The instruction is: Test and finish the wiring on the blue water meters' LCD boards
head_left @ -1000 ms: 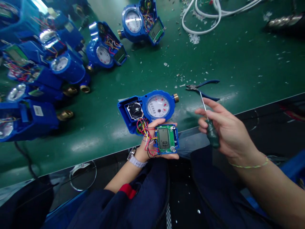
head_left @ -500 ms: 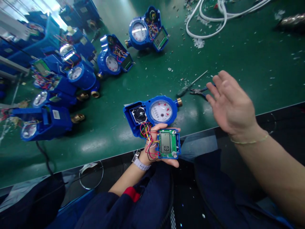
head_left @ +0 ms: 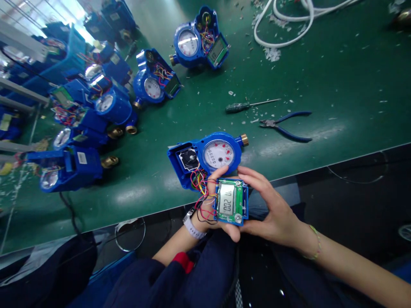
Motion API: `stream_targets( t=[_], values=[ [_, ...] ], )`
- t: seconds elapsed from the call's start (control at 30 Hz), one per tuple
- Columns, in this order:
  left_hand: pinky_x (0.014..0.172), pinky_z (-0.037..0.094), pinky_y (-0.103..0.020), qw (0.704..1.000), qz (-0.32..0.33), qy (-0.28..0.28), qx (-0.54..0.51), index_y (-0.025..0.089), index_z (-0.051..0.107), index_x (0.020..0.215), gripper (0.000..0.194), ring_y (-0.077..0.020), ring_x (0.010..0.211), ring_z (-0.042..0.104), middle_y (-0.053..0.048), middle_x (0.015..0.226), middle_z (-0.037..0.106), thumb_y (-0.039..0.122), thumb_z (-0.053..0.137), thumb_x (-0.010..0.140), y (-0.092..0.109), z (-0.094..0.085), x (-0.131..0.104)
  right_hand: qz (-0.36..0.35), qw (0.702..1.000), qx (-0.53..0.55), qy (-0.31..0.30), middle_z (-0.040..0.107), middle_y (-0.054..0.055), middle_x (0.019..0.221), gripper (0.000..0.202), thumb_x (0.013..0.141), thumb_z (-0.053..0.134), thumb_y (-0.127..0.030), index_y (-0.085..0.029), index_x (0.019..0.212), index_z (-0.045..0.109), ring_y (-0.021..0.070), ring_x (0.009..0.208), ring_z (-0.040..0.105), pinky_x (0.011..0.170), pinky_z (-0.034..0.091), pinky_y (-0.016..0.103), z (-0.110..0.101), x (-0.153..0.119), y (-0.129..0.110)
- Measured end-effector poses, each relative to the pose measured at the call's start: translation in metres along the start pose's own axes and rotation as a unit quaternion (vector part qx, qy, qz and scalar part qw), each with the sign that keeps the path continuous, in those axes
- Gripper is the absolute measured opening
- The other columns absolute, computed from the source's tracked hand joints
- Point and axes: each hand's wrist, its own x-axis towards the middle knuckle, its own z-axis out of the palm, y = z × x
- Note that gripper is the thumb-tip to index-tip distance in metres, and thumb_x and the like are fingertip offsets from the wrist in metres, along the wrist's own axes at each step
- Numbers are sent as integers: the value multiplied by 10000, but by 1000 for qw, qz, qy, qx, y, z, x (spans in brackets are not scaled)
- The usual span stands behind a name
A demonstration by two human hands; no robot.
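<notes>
A blue water meter (head_left: 218, 153) with an open box lies at the front edge of the green table. Coloured wires (head_left: 201, 182) run from it to a green circuit board with a lit display (head_left: 227, 200) in a blue frame. My left hand (head_left: 213, 186) holds this display board from beneath, its thumb along the upper left side. From the right, my right hand (head_left: 272, 209) reaches the board's right side, thumb and fingers spread around its edge; whether the fingertips press on it is partly hidden.
A screwdriver (head_left: 238, 107) and blue-handled cutters (head_left: 285, 125) lie behind the meter. Two opened meters (head_left: 188, 42) (head_left: 152, 87) stand further back. More blue meters (head_left: 77, 167) crowd the left. A white cable (head_left: 282, 44) coils at the back.
My right hand has come down and left from above the cutters to the display board. The display now shows different characters. The whole view has shifted slightly.
</notes>
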Motion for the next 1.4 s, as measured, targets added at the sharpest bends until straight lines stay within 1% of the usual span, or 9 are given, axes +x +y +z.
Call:
stream_targets(
  t=[0.17,0.37,0.5,0.8,0.93,1.1,1.27,1.33,1.4],
  values=[
    [1190,347,-570,991,-65,-77,-87,237,108,1581,1400,-408,1362,505,-185,1428,546,854,741,495,4,-3,4,-8,1000,12,-15,355,152,1552,763,866,757,-359,-206,1495,353,219,1469,315,1211,298,339,-9,4,-7],
    [1202,347,-496,987,-82,-83,-110,239,59,1599,1159,-356,1420,456,-144,1474,528,871,516,740,6,-2,-6,-19,999,33,-18,432,118,1497,739,873,737,-277,-224,1495,341,193,1467,312,1213,289,317,-12,5,-9],
    [1185,377,-502,986,-78,-68,-131,223,62,1599,1189,-361,1405,475,-145,1459,548,891,504,721,1,4,-10,-2,999,30,-15,386,120,1531,748,860,749,-285,-254,1492,350,229,1444,356,1202,322,359,-13,3,-10],
    [1235,260,-550,990,-57,-123,-21,235,10,1601,1285,-392,1476,365,-161,1557,436,807,683,667,9,-13,-17,25,996,72,-38,394,134,1532,759,850,756,-296,-279,1497,358,293,1442,366,1173,374,465,-14,-5,-10],
    [1254,192,-560,985,-72,-140,70,229,135,1600,1145,-412,1511,279,-164,1623,328,646,756,732,24,-30,-29,57,990,106,-76,452,120,1497,772,841,775,-328,-284,1495,368,277,1417,411,1159,400,443,-9,-8,-12],
    [1242,268,-507,984,-90,-130,77,247,167,1595,1024,-388,1504,310,-130,1669,234,591,719,803,32,-33,-36,100,986,99,-94,478,128,1480,760,857,756,-327,-279,1502,356,286,1350,494,1025,533,415,-4,-9,-17],
    [1211,345,-491,987,-77,-111,84,250,190,1592,971,-349,1458,416,-149,1613,367,589,688,830,33,-22,-35,85,991,41,-91,496,147,1462,918,756,858,-394,-270,1513,354,318,1325,518,957,572,399,-9,-6,-20],
    [1180,390,-515,983,-66,-112,131,237,235,1582,965,-352,1423,467,-170,1559,452,581,710,815,39,-24,-36,152,982,95,-53,540,147,1416,861,754,857,-412,-254,1475,415,309,1254,580,946,576,399,-11,-4,-22],
    [1085,500,-499,973,-63,-116,191,241,361,1536,857,-330,1290,607,-159,1424,606,526,733,818,49,-35,-38,255,943,214,-7,600,153,1330,741,825,771,-493,-228,1440,455,283,1076,676,843,607,391,-11,-3,-26]
  ],
)
